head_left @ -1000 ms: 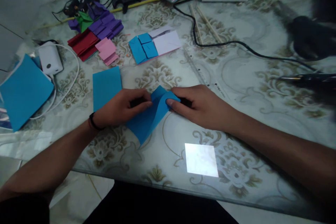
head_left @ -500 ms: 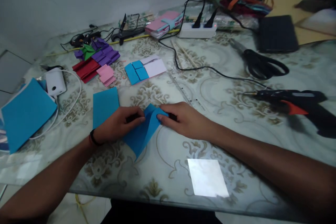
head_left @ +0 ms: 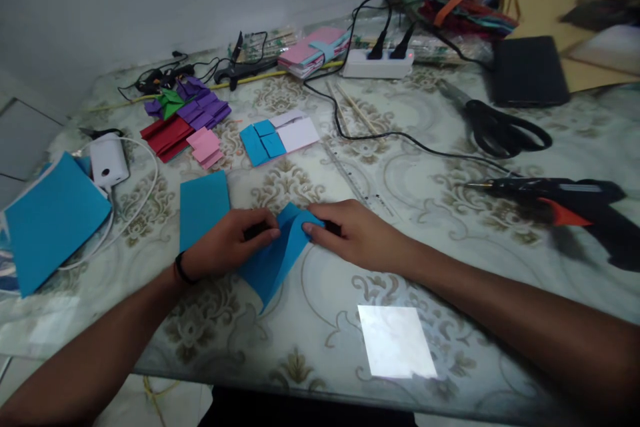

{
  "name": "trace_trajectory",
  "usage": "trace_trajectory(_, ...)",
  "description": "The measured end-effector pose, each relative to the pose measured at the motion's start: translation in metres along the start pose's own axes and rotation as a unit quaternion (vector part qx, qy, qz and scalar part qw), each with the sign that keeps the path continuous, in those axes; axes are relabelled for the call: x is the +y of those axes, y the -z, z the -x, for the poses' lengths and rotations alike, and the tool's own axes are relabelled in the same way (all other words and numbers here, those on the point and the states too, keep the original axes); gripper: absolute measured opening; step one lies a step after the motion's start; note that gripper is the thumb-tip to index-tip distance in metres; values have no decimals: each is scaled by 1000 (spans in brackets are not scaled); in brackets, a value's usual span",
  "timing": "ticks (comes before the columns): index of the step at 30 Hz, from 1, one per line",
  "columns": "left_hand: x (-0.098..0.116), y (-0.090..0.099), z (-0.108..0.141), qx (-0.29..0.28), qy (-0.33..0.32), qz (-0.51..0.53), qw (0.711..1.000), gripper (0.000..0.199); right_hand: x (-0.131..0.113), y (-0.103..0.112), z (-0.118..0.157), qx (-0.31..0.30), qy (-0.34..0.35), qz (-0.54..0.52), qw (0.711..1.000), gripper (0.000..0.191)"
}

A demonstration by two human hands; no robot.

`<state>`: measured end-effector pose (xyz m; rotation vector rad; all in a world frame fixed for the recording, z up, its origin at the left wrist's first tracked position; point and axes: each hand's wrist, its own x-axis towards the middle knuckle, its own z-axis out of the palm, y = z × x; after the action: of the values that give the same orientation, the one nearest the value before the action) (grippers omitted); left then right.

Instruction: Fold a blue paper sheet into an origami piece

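Between my hands is a sheet of blue paper (head_left: pixel 280 260), its right side curled up and folded over toward the middle. My left hand (head_left: pixel 233 240) pinches the paper's left part between thumb and fingers. On the far right corner, my right hand (head_left: pixel 353 233) grips the curled edge, thumb on top. Just behind my left hand lies another blue paper piece (head_left: pixel 204 203), partly covered by that hand. Farther back rests a white card (head_left: pixel 300 130) with folded blue paper (head_left: pixel 262 142) on its left half.
Folded red (head_left: pixel 166 135), pink (head_left: pixel 205 147) and purple paper (head_left: pixel 205 105) lie back left. A white power bank (head_left: pixel 109 159) with a cable sits near blue sheets (head_left: pixel 57 227). To the right are scissors (head_left: pixel 505 130), a glue gun (head_left: pixel 560 192) and a power strip (head_left: pixel 379 65). A clear ruler (head_left: pixel 353 177) lies mid-table.
The whole view has shifted slightly, so everything appears a little lower and to the right. Both hands keep their hold on the blue paper, whose curl looks nearly the same.
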<state>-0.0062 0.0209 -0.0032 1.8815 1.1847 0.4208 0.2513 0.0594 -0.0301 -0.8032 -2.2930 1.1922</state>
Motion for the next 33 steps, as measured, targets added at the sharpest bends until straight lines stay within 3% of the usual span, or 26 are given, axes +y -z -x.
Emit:
trace_trajectory(11, -4, -2, 2, 4, -5, 27, 1000, 33, 0, -1, 0, -14, -24, -1, 1000, 39)
trace_trajectory(19, -3, -1, 2, 9, -3, 17, 1000, 32, 0, -1, -1, 0, -5, -4, 1000, 37)
trace_trajectory(26, -4, -3, 2, 46, 21, 3, 999, 33, 0, 2, -1, -9, -29, -83, 996, 36)
trace_trajectory(33, -1, -4, 2, 89, 34, 8, 995, 38, -2, 3, -1, -5, -33, -96, 995, 36)
